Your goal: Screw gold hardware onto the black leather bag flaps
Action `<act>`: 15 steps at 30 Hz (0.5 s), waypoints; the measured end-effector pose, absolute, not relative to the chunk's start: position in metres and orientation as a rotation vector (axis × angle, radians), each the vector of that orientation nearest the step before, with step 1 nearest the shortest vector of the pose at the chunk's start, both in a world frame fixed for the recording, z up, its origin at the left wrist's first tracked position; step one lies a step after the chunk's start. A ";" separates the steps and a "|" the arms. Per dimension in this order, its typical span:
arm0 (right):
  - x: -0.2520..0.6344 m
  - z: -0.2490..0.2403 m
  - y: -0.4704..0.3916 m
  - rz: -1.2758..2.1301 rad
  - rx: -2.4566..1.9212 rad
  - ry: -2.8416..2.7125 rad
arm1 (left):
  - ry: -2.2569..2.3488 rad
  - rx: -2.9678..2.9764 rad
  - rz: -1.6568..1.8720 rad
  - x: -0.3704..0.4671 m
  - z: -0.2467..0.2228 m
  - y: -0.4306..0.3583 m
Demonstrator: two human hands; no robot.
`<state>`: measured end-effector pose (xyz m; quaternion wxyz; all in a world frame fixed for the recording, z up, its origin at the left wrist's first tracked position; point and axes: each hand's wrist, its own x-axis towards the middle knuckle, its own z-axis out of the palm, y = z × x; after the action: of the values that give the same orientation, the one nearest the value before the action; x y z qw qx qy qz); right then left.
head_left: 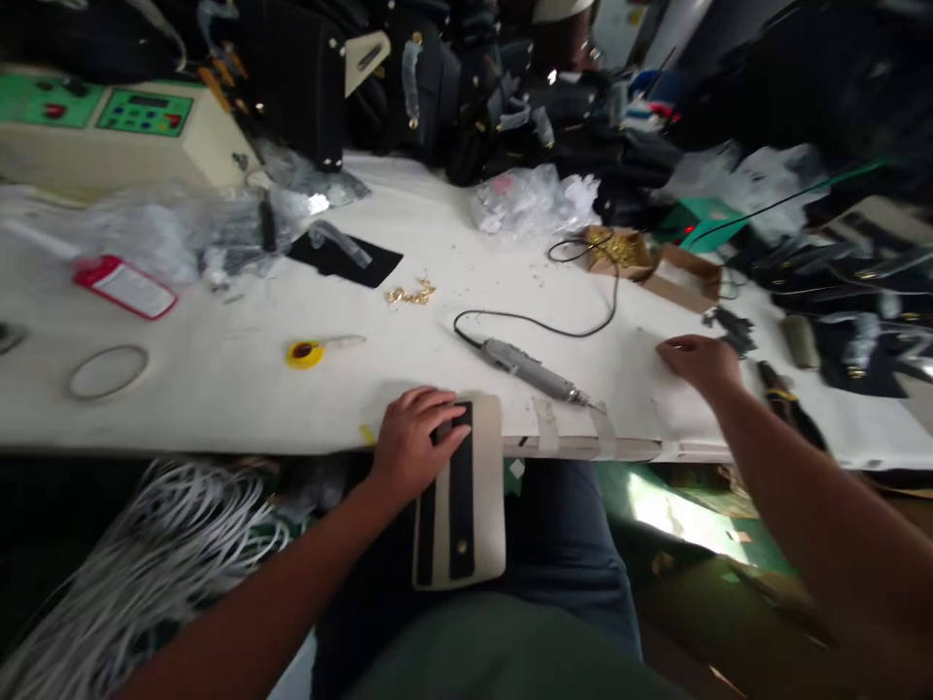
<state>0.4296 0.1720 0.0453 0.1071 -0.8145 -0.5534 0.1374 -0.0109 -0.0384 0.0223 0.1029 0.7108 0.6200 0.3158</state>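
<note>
My left hand [417, 445] lies over a beige panel [488, 486] with two black straps, its curled fingers gripping the upper end of the inner strap [462, 506]. The panel's lower part rests over my lap, with its top on the table edge. A gold-coloured rivet or screw head shows near the strap's lower end. My right hand [700, 362] is closed at the right of the table, thumb and fingers pinched together; what they hold, if anything, I cannot make out. Beside it sits a pile of small dark pieces [733, 332]. Between the hands lies a grey electric screwdriver [532, 371].
A black cable [539, 321] loops across the white table [364, 389]. Gold fasteners [412, 293] lie loose; more fill a cardboard box [619, 255]. Around are a yellow tape roll [304, 355], red-and-white bottle [125, 287], black-handled pliers [787, 403], plastic bags [535, 199] and black cases [288, 78].
</note>
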 end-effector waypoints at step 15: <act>0.434 0.028 0.194 -0.096 -2.700 -1.967 | 1.829 2.070 0.891 -0.009 0.019 -0.044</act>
<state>0.4344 0.1944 0.0277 -0.1000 -0.8038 -0.5857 -0.0287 -0.0092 -0.0440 0.0193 0.1193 0.7081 0.6257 0.3049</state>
